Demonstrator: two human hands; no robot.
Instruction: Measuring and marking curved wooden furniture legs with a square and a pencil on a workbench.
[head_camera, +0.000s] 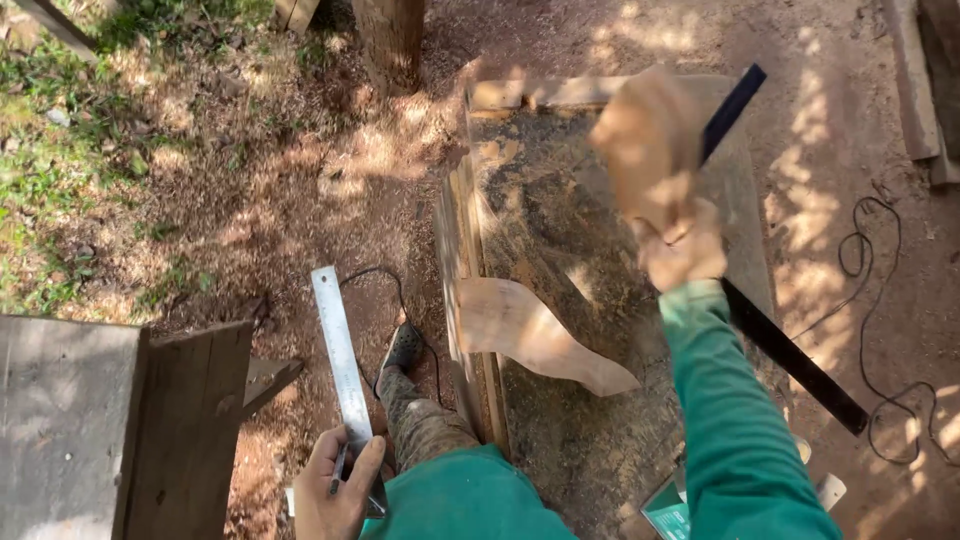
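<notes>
Gripping a steel ruler, left hand is clenched; right hand grasps a wooden cutout.

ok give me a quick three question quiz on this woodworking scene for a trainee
1. True or false: the left hand holds a metal ruler.
2. What does the right hand lift above the workbench? A) a saw B) a blurred piece of wood C) a hammer
3. Fill in: a curved wooden cutout lies on the ___.

Key: 1 true; 2 B; 3 workbench
</notes>
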